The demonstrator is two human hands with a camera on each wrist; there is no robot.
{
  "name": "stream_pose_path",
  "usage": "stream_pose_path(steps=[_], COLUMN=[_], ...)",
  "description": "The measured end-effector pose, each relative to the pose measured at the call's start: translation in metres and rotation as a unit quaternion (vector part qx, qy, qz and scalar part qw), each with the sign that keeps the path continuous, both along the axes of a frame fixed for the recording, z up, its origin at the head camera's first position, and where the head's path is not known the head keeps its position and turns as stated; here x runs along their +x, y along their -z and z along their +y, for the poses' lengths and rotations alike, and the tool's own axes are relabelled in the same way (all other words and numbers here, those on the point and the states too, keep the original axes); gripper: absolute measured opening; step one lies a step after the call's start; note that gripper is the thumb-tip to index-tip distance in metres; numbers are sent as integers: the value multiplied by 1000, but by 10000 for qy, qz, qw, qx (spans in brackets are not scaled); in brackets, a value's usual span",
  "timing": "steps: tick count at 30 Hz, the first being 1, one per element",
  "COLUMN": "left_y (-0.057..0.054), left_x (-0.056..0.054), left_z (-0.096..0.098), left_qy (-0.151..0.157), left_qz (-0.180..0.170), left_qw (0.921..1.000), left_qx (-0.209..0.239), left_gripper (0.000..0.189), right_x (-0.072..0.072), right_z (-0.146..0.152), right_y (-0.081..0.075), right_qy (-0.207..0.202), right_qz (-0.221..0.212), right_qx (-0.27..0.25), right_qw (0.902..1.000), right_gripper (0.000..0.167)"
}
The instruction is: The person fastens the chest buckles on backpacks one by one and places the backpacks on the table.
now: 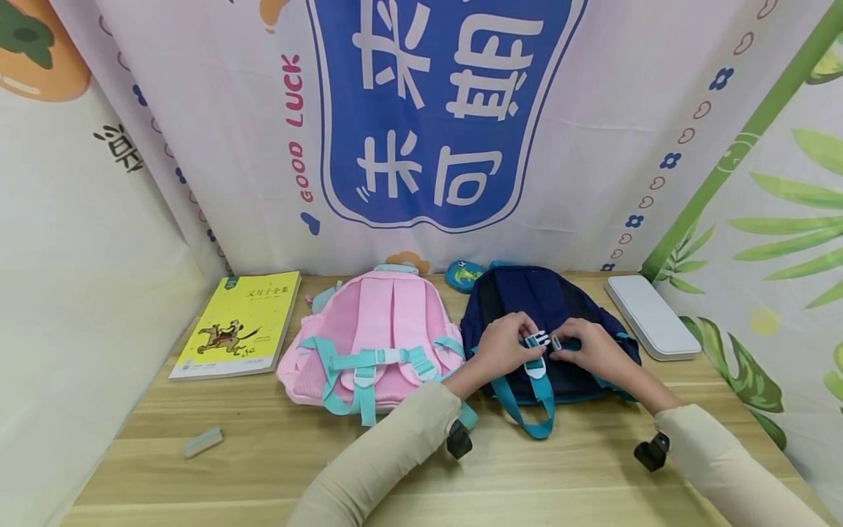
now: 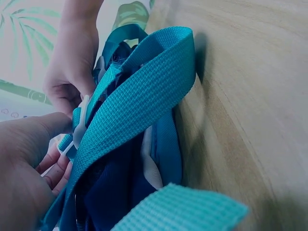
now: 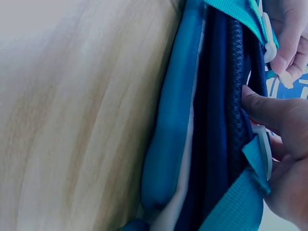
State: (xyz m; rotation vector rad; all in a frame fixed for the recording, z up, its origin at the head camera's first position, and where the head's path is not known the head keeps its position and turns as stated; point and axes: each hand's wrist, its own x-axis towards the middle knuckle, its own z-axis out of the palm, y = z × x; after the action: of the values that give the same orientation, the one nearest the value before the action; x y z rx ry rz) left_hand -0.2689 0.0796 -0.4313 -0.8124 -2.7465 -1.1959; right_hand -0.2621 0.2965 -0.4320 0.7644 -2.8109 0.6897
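A navy backpack (image 1: pixel 510 293) with teal webbing lies on the table, its strap side facing up. Over it, my left hand (image 1: pixel 506 345) pinches the white pronged half (image 1: pixel 540 339) of a strap buckle, its prongs pointing right. Just to the right, my right hand (image 1: pixel 589 351) pinches the buckle's socket half (image 1: pixel 556 342) between thumb and fingers. A small gap separates the two halves. Loops of teal strap (image 2: pixel 144 82) hang in front of the left hand in the left wrist view. A white strap adjuster (image 3: pixel 263 147) shows beside the right hand in the right wrist view.
A pink backpack (image 1: pixel 378 307) with teal straps lies left of the navy one, near my left forearm. Further left are a yellow book (image 1: pixel 244 322) and a small eraser-like block (image 1: pixel 203 443). At right lies a white case (image 1: pixel 652 316). A printed curtain (image 1: pixel 250 146) hangs behind.
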Motion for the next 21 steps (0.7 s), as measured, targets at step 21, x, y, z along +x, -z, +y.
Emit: stream_pose_path(steps=[21], left_y=[2], left_x=[1], left_z=[-5], left_qy=[-109], left_qz=[1039], left_qw=[9933], left_qx=[-486], left_gripper=[21], right_x=[6], right_z=[-2], right_y=[1], right_qy=[-72], right_qz=[90], right_qx=[210], right_qw=[9997], right_gripper=[21])
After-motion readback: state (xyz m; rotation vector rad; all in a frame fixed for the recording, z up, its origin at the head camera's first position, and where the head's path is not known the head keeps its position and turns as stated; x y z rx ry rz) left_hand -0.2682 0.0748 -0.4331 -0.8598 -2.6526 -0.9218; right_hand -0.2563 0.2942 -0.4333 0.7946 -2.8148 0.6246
